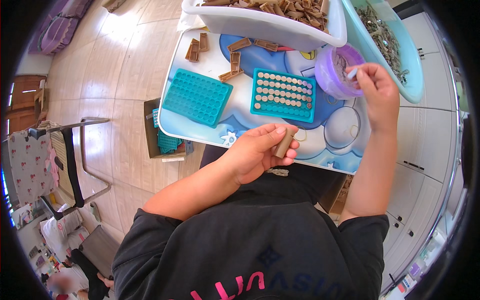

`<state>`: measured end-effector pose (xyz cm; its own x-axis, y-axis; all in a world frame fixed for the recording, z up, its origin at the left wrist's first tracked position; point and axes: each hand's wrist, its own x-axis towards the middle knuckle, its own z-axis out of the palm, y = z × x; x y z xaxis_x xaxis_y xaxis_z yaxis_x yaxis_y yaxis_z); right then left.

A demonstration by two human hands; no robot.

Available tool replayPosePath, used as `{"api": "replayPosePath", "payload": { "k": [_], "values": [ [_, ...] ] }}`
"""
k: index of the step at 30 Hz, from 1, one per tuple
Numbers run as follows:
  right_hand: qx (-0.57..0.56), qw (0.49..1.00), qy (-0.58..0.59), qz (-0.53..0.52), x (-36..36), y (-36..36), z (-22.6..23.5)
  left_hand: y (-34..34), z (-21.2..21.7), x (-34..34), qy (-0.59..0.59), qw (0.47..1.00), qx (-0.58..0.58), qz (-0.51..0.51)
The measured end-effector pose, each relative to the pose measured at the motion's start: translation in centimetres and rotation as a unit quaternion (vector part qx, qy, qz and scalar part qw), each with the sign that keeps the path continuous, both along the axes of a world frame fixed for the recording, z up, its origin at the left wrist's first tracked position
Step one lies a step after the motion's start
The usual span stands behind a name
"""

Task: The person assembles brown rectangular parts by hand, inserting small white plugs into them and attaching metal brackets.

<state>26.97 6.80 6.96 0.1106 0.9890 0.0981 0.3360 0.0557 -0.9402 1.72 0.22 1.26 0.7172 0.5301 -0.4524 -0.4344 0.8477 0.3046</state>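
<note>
As left hand (259,151) grips piece (284,144), table edge (325,165) near.

In the upper middle of the frame there are two teal trays (198,97) and six loose brown plastic pieces (240,44); toward upper right, one white tub (270,25), one light-blue tub (412,80) and one purple container (327,82).

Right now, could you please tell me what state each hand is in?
Left hand: closed on a brown tube-like piece, thumb against fingers.
Right hand: closed, pinching a small pale object; its exact kind cannot be told.
</note>
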Motion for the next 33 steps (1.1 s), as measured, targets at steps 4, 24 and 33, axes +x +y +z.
{"api": "replayPosePath", "payload": {
  "k": [4, 24, 33],
  "values": [
    [-0.019, 0.995, 0.038, 0.093, -3.4, -5.0, -0.1, 0.2, 0.9, 0.5, 0.019, 1.000, 0.016, 0.017],
    [0.055, 0.979, -0.152, 0.127, -6.4, -9.2, -2.7, -0.2, -0.2, 0.5, 0.035, 0.998, 0.028, -0.035],
    [0.091, 0.966, -0.235, 0.063, -6.6, -10.3, -3.8, -0.4, 0.3, 1.0, 0.034, 0.999, 0.009, -0.018]
  ]
}}
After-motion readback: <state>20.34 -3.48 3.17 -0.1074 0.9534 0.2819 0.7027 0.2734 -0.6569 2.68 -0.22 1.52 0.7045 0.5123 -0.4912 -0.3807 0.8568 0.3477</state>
